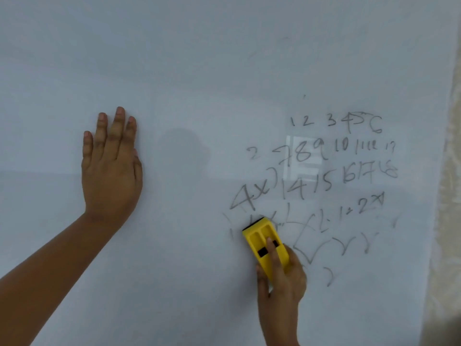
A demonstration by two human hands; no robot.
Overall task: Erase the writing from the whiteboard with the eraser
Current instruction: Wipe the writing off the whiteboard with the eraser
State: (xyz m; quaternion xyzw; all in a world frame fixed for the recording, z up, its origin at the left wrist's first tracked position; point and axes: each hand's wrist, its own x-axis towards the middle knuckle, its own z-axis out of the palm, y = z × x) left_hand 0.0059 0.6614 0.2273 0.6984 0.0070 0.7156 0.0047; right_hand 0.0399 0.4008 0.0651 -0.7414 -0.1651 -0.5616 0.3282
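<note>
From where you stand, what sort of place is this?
Probably a classroom or study room, though little else shows. A big whiteboard fills the view, handwritten numbers cover its right part, and the right hand presses a yellow eraser against it.

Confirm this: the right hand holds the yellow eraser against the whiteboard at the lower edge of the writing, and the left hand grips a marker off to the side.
One error: the left hand grips no marker. The head view shows it resting flat and open on the whiteboard, away from the writing. The right hand does hold the yellow eraser there.

Yellow eraser (265,242) pressed on the whiteboard (199,71) amid grey writing (331,171) (partly smudged).
</note>
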